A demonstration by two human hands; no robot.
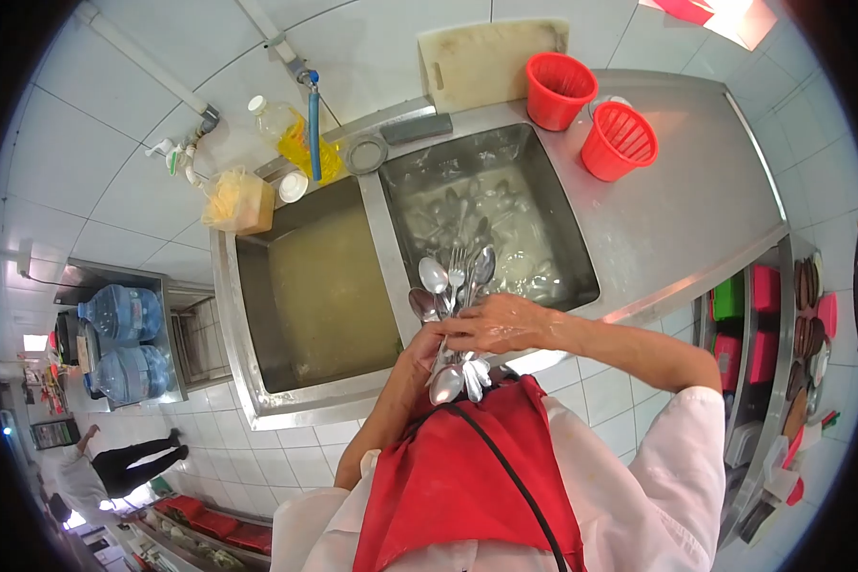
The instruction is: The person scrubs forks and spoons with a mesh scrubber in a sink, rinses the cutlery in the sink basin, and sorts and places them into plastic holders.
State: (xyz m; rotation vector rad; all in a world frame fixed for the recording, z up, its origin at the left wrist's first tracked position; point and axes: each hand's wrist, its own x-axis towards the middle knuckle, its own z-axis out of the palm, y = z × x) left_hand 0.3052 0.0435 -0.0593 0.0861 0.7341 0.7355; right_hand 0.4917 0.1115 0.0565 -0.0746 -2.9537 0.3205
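Far left: two large water bottles [127, 313] lie on their sides in this wide view, next to a steel frame, clear of the wet area. Below them, a co-worker [124, 472] stands well apart from the sink.

Sink rear edge, left: a box with pale yellow contents [242, 202] and a bottle of yellow liquid [301, 143] stand on the rim, apparently to stay within reach without occupying either basin. A blue tap hose [315, 133] points down beside the bottle.

Left basin [254, 315]: holds cloudy, yellowish water; its bottom cannot be seen.

Centre: the left hand [423, 349] is curled around a cutlery bundle [456, 292] of spoons and at least one fork. Its fingers are partly hidden. The grip sits at the handles, so bowls and tines fan out toward the basins; one spoon bowl points back toward the red apron [467, 467]. The bundle is above the front edge of the sink, likely so that drips fall inward.

The right hand [503, 324] closes over the same handles from the right, probably to steady or align them. Whether it pinches a single piece cannot be told.

Right basin [567, 238]: more cutlery [505, 214] lies loose under water.

Right: two red baskets [620, 143] stand upright on the steel counter [701, 176], beside the basin, presumably for short transfers.
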